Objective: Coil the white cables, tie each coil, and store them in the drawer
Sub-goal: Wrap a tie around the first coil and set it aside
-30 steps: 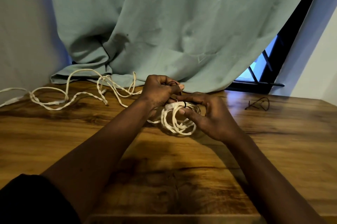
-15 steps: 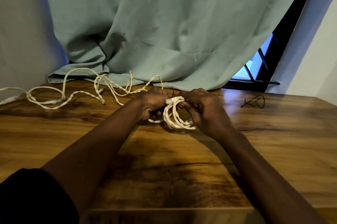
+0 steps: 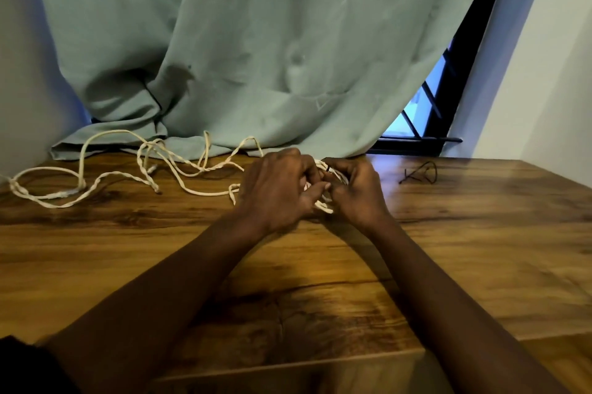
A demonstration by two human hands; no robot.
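Head view. A brown wood-grain table (image 3: 480,249) fills the lower half of the frame, its near edge running across the bottom. Behind it a pale green fabric curtain (image 3: 240,41) hangs across the upper frame, with its hem bunched on the back of the table at the centre left. At the upper right the curtain leaves a black-framed window (image 3: 448,79) partly bare, with bluish light in the panes. A white wall (image 3: 551,73) stands at the far right. A thin black tie (image 3: 419,173) lies in a loose loop on the table at the centre right, apart from the hands. A dark sleeve (image 3: 25,368) shows in the lower left corner.

A small coil of white twisted cable (image 3: 323,206) sits just above the centre of the frame, low over the table and mostly hidden between the two hands. A thin black band (image 3: 327,167) crosses its top strands. The left hand (image 3: 275,191) has its fingers curled over the coil's left side, and the right hand (image 3: 358,191) has its fingers curled in on the right side, so both grip the coil. The loose white cable (image 3: 112,175) trails from the left hand across the table to the left edge of the frame in slack loops, some strands lying against the curtain's hem.
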